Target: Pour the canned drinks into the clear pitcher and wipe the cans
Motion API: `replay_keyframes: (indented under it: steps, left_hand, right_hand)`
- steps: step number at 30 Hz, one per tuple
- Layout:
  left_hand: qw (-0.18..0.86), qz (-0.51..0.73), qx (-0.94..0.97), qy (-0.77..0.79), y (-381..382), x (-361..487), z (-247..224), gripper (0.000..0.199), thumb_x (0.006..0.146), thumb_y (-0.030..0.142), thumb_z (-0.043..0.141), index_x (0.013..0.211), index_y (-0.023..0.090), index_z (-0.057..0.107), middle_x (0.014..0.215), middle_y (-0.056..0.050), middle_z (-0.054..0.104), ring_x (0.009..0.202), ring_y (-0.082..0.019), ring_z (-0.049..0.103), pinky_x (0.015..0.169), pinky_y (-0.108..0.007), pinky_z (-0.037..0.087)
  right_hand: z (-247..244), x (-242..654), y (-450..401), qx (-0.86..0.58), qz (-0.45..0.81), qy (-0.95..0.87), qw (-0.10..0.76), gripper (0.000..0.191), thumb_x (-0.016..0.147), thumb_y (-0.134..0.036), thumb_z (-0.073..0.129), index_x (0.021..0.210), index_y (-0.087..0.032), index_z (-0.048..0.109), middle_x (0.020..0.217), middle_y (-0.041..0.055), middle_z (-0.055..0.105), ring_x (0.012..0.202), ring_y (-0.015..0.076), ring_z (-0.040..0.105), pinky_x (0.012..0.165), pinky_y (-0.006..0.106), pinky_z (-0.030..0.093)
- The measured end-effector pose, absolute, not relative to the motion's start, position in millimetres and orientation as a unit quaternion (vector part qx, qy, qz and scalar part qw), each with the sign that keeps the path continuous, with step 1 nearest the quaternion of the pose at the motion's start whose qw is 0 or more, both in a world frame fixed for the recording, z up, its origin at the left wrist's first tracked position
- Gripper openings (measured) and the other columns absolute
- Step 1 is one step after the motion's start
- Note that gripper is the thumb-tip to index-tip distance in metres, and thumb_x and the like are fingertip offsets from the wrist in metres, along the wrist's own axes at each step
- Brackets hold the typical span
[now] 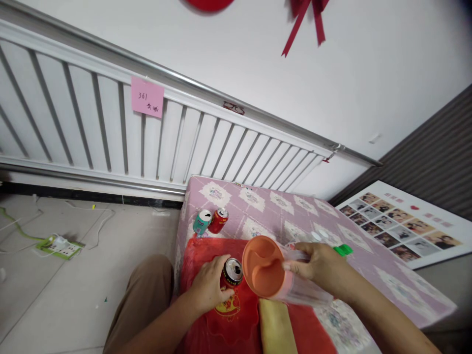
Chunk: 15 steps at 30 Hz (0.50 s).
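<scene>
My left hand (210, 285) wraps around an opened drink can (233, 271) with a dark rim, its thumb and fingers on either side. The can is upright over a red tray (232, 329) with a yellow printed figure. In my right hand (320, 268) is a clear plastic cup (302, 290), tipped sideways with its mouth toward the can. An orange divided insert (263, 265) fills that mouth, and my right thumb presses on its edge. Below the cup lies a long yellow object (278, 327) whose kind I cannot tell.
An opened teal can (202, 222) and an opened red can (219, 220) stand at the back left of the cloth-covered table (265, 216). A green piece (342, 250) lies right. Behind are a radiator (155, 142) and a photo board (401, 226); a power strip (61, 246) lies on the floor.
</scene>
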<state>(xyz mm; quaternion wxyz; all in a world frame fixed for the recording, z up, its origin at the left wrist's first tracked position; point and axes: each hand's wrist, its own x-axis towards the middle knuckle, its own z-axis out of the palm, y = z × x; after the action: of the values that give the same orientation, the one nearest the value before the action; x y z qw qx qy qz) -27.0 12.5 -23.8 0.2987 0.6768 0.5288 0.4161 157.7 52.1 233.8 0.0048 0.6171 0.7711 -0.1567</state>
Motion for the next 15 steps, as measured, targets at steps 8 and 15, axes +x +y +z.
replay_keyframes:
  steps: [8, 15]
  left_hand:
    - [0.299, 0.419, 0.676, 0.527, 11.9, -26.7, -24.8, 0.086, 0.059, 0.019, 0.077, 0.135, 0.026, 0.037, 0.133, -0.007, 0.054, 0.12, -0.028, 0.052, 0.102, -0.045, 0.041]
    - [0.299, 0.418, 0.677, 0.527, 12.6, -26.4, -23.7, 0.085, 0.059, 0.019, 0.077, 0.134, 0.025, 0.038, 0.133, -0.008, 0.055, 0.119, -0.029, 0.052, 0.101, -0.046, 0.041]
  right_hand:
    - [229.6, 160.0, 54.0, 0.616, -0.153, 0.773, -0.007, 0.03, 0.069, -0.048, 0.066, 0.075, -0.019, 0.071, 0.052, -0.0027, 0.057, 0.052, 0.0153, 0.051, 0.05, 0.025, 0.036]
    - [228.6, 161.6, 54.5, 0.612, -0.159, 0.774, -0.01, 0.031, 0.069, -0.048, 0.067, 0.078, -0.019, 0.072, 0.056, -0.0019, 0.063, 0.054, 0.0166, 0.055, 0.053, 0.025, 0.041]
